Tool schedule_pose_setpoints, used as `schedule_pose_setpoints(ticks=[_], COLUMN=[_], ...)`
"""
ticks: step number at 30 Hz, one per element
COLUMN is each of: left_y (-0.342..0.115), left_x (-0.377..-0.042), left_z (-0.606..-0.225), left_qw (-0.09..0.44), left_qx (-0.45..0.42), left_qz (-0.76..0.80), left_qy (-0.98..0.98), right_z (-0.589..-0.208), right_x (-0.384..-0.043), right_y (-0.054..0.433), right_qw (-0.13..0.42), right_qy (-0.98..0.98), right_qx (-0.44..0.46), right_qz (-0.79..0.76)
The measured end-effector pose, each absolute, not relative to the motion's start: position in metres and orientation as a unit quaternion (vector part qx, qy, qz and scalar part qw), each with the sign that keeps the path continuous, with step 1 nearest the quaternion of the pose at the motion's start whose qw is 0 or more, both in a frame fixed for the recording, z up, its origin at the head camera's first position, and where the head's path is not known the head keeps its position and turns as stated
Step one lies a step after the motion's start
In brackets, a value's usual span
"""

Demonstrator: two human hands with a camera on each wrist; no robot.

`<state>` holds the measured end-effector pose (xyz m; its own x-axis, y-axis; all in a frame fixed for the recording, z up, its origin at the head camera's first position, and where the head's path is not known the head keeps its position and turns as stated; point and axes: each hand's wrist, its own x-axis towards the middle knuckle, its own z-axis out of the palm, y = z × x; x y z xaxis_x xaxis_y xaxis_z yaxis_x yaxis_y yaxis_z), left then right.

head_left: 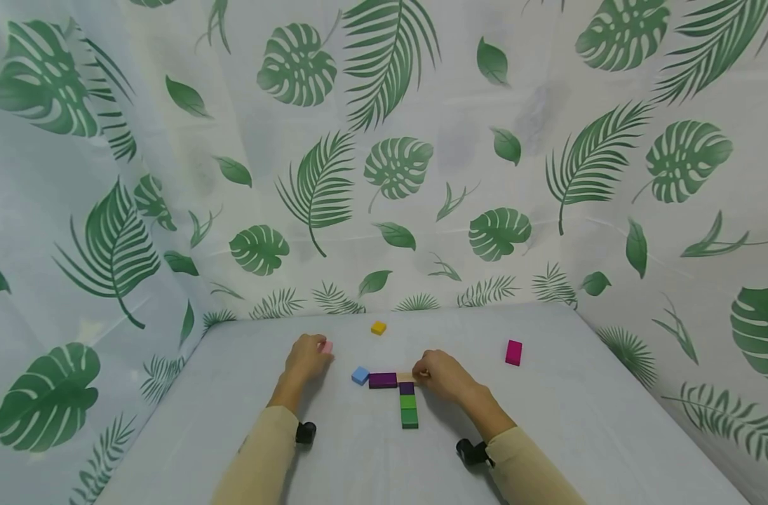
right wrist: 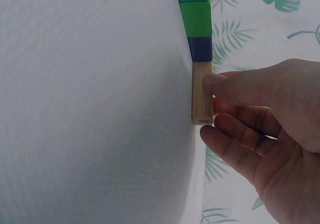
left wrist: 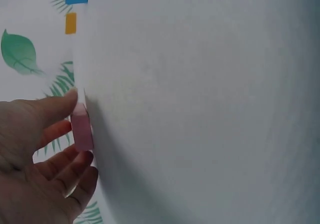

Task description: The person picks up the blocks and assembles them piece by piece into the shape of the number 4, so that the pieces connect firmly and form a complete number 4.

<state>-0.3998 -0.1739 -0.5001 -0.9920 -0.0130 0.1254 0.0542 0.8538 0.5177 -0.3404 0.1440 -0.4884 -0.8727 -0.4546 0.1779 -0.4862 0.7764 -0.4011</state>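
At the left of the table, my left hand [head_left: 307, 357] pinches a small pink block [left wrist: 82, 128] between thumb and fingers, low over the white cloth. My right hand [head_left: 445, 374] holds a plain wooden block [right wrist: 202, 92] by thumb and fingertips. In the head view this wooden block's right end is hidden by the fingers. It lies in a row with a dark purple block [head_left: 383, 381]. A dark blue block [right wrist: 201, 49], a light green block [head_left: 408, 402] and a darker green block [head_left: 409, 419] run from the row toward me. Beside the row's left end is a light blue block [head_left: 360, 376].
A yellow block [head_left: 379, 327] lies near the table's back edge, and a crimson block [head_left: 513, 353] lies at the right. White cloth [head_left: 352, 463] covers the table. Leaf-printed curtains [head_left: 434, 280] rise behind it and along both sides.
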Motion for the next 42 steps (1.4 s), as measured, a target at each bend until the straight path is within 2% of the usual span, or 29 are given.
schedule_pose_setpoints(ticks=[8, 20, 32, 42], left_y=[-0.179, -0.185, -0.185, -0.182], left_x=[-0.404, -0.402, -0.402, -0.402], left_z=[-0.503, -0.500, -0.503, -0.502], left_qw=[0.053, 0.003, 0.001, -0.020], left_qx=[-0.009, -0.005, -0.004, -0.010], left_qz=[-0.309, -0.347, -0.369, -0.377], left_qy=[-0.949, -0.938, -0.929, -0.926], right_z=[-0.487, -0.489, -0.491, -0.489], right_x=[-0.338, -0.339, -0.340, -0.338], right_y=[0.143, 0.144, 0.145, 0.145], right_qw=[0.031, 0.043, 0.044, 0.046], right_qy=[-0.941, -0.942, -0.942, -0.940], right_qx=[0.246, 0.250, 0.252, 0.256], right_qz=[0.229, 0.220, 0.218, 0.219])
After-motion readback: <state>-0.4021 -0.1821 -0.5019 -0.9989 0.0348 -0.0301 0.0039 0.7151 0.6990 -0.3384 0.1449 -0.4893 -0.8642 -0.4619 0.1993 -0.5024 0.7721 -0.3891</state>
